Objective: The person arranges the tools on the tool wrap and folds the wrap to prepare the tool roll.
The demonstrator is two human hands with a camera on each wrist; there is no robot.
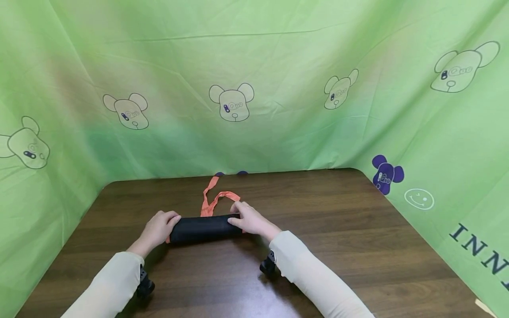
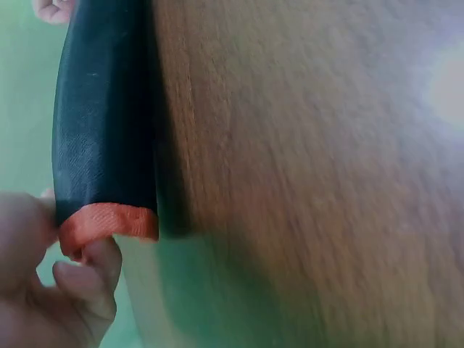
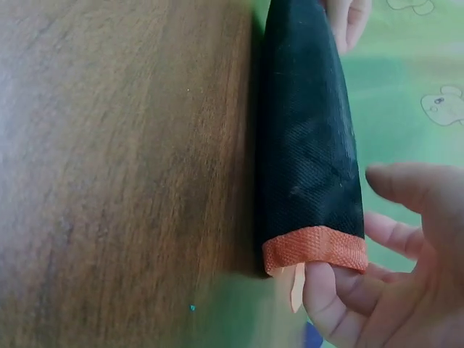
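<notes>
A black fabric roll with orange edging lies crosswise on the wooden table. Two orange ribbon ties trail from its far side. At its left end my left hand grips the roll; the left wrist view shows fingers at the orange trim. My right hand holds the other end, thumb toward the top. In the right wrist view, its fingertips sit at the open orange edge. What lies inside the roll is hidden.
The brown wooden table extends around the roll on all sides. A green curtain with printed bear heads hangs along the table's back and sides. Small black wrist cameras are strapped below both sleeves, close to the tabletop.
</notes>
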